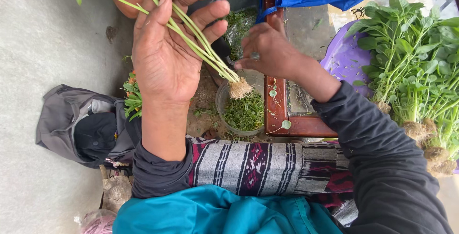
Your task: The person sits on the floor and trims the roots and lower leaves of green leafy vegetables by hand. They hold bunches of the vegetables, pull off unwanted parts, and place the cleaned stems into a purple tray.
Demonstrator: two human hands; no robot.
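Note:
My left hand [165,47] is raised palm up and holds a thin bunch of green stems [191,35] across its fingers. The stems' pale root clump [239,88] hangs just past the palm, and their leaves reach off the top left. My right hand [267,47], with a ring on one finger, pinches at the stems close to the roots, fingers closed together. Below the roots stands a clear plastic container [224,101] filled with plucked green leaves [246,112].
A purple basin [342,59] at the right holds a big bunch of leafy greens with roots [416,66]. A wooden frame [277,102] runs between. A grey bag [81,124] lies on the concrete floor at left. A striped woven cloth [258,167] covers my lap; blue cloth lies at top.

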